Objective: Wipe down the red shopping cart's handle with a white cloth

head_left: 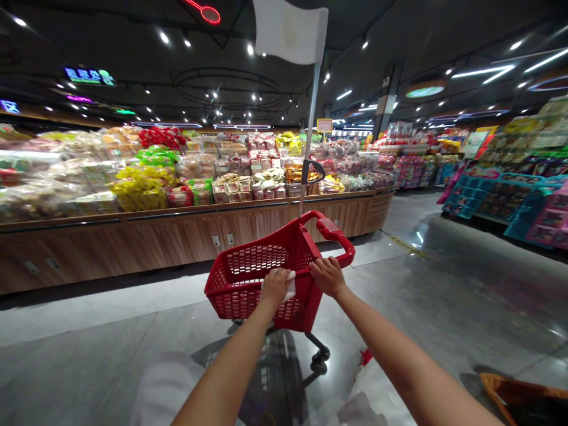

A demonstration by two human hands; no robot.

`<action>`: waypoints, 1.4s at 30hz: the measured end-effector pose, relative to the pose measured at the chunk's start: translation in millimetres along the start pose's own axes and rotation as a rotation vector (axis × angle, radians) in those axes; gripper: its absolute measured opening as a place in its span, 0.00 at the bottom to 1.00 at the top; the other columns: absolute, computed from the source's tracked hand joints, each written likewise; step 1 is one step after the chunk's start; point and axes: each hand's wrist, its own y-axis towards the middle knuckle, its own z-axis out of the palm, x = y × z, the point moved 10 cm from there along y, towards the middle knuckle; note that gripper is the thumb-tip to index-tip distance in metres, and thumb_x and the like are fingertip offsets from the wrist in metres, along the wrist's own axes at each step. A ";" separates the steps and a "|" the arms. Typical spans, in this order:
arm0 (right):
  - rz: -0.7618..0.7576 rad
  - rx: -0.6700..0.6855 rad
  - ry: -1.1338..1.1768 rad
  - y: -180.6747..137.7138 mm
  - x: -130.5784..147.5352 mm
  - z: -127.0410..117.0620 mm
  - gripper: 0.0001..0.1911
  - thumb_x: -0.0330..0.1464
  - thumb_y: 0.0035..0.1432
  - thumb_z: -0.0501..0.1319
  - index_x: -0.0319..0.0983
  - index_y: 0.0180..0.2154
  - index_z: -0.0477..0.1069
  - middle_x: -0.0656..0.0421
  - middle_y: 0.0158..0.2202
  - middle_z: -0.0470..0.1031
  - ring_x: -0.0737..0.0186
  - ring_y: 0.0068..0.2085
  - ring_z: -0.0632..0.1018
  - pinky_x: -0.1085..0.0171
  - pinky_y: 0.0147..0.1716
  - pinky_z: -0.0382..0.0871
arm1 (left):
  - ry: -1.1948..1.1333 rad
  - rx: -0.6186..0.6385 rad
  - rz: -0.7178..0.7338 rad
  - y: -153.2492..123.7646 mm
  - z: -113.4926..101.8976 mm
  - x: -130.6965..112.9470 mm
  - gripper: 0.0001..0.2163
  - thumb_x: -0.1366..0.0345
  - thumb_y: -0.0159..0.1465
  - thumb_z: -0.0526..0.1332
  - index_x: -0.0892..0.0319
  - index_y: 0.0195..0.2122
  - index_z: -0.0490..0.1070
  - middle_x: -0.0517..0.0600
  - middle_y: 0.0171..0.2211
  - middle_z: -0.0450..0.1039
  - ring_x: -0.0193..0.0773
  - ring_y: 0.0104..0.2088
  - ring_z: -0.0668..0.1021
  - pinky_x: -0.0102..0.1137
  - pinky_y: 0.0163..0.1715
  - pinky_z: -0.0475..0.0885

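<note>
A small red plastic shopping cart (pixel 255 260) with a perforated basket stands in front of me, side-on. My left hand (pixel 275 286) is closed on a white cloth (pixel 290 286) and rests on the basket's near rim; whether it is cloth or tissue I cannot tell. Just right of it, my right hand (pixel 327 276) grips the cart's rim close to the red handle (pixel 346 255). A pole (pixel 312 112) with a white flag (pixel 290 32) rises from the handle end. No goods show inside the basket.
Beyond the cart runs a long wooden display counter (pixel 146 239) heaped with bagged goods. To the right are blue racks (pixel 477 195) of packaged items. An orange-brown edged object (pixel 510 384) sits at lower right. The floor (pixel 426 296) is grey and shiny.
</note>
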 end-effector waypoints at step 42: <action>0.024 0.043 0.025 -1.0 -6.3 1.0 0.11 0.32 0.63 0.52 0.40 0.38 0.72 0.55 0.35 0.72 0.58 0.38 0.66 0.57 0.46 0.49 | -0.110 -0.031 0.011 15.8 -1.6 -47.1 0.17 0.62 0.65 0.56 0.53 0.55 0.62 0.51 0.52 0.67 0.43 0.52 0.66 0.38 0.50 0.66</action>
